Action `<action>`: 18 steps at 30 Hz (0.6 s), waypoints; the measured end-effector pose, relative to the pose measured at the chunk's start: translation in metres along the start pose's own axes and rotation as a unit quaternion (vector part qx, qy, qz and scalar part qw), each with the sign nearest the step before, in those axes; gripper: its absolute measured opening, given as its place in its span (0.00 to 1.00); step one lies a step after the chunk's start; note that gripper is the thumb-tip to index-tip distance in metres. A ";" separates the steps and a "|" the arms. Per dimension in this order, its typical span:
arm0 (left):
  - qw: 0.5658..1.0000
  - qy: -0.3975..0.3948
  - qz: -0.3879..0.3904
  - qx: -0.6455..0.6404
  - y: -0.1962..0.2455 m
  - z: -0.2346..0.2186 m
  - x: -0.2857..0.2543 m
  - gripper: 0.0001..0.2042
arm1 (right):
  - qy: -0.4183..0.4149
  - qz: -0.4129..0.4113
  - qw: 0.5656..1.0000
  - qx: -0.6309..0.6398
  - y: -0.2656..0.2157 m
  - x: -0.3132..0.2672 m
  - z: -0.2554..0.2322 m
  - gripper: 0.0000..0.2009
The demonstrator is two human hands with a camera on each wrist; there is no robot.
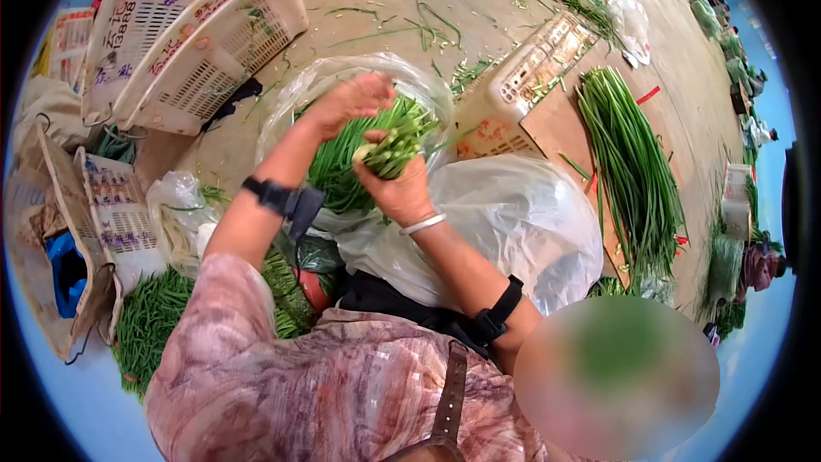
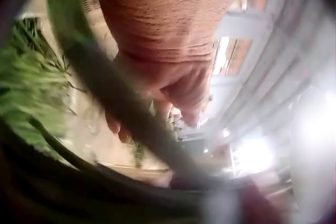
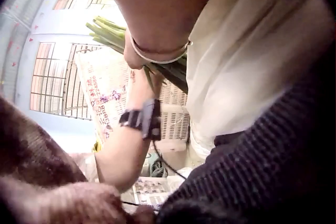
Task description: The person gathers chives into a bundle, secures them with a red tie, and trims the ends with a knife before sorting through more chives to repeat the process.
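Note:
My right hand [image 1: 400, 194], with a white bracelet at its wrist, grips a bunch of chives [image 1: 404, 144] by the stem part, its pale cut ends toward me. In the right wrist view those stem ends [image 3: 106, 32] stick out past the hand. Just above and left of the bunch, my left hand [image 1: 352, 104] is raised, slightly blurred, fingers loosely bent and holding nothing. Its fingers [image 2: 124, 133] hang relaxed in the left wrist view. Below both hands, a clear plastic bag [image 1: 295, 90] stands open with more chives [image 1: 336, 167] inside.
A large chive bundle [image 1: 629, 167] lies on a brown board [image 1: 554, 130] at the right, beside an overturned crate [image 1: 505, 90]. White plastic sheeting [image 1: 513, 222] covers my lap side. Stacked crates [image 1: 205, 43] stand at the left; green beans [image 1: 152, 316] lie lower left.

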State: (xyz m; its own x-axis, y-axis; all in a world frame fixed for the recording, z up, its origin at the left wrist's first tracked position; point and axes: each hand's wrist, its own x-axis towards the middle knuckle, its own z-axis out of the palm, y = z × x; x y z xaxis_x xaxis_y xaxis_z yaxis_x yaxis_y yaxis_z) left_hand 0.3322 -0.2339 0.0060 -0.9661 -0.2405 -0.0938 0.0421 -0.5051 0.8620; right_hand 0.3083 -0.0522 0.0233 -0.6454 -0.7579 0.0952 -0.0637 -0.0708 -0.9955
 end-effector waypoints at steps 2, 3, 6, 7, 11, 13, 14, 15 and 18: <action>0.920 -0.131 -0.181 0.322 -0.086 -0.045 0.028 0.31 | -0.014 -0.079 0.996 -0.041 -0.005 -0.004 0.001 0.16; 0.950 -0.146 -0.093 0.260 -0.184 -0.108 0.028 0.30 | -0.029 -0.157 0.984 -0.080 -0.005 -0.005 0.001 0.16; 0.973 -0.164 -0.159 -0.004 -0.204 -0.079 -0.021 0.30 | -0.087 -0.105 0.988 -0.064 -0.016 -0.008 -0.008 0.17; 0.968 -0.196 -0.139 -0.070 -0.177 -0.053 -0.031 0.29 | -0.109 -0.079 0.990 -0.049 -0.025 -0.011 -0.012 0.19; 0.967 -0.239 -0.091 -0.015 -0.110 0.004 -0.009 0.27 | -0.099 -0.066 0.993 -0.014 -0.078 -0.024 -0.053 0.19; 0.822 -0.098 -0.273 0.491 -0.094 0.007 0.016 0.17 | -0.093 0.018 0.991 0.099 -0.101 -0.035 -0.085 0.24; 0.862 -0.055 -0.237 0.445 -0.096 -0.009 0.019 0.11 | -0.074 0.033 0.976 0.201 -0.108 -0.042 -0.100 0.24; 0.896 -0.016 -0.198 0.396 -0.095 -0.030 0.020 0.11 | -0.052 0.046 0.952 0.299 -0.114 -0.049 -0.115 0.24; 0.903 0.092 -0.045 0.416 -0.012 -0.010 0.023 0.11 | 0.011 -0.069 0.926 0.372 -0.130 -0.066 -0.170 0.25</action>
State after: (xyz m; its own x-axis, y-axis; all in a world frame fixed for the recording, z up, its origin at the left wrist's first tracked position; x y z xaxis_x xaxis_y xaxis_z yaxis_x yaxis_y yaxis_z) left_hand 0.3121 -0.2414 -0.0113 -0.8941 -0.4023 -0.1969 -0.3145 0.2507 0.9156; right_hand 0.2303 0.1172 0.1464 -0.6861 -0.6955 0.2135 0.3901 -0.5994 -0.6990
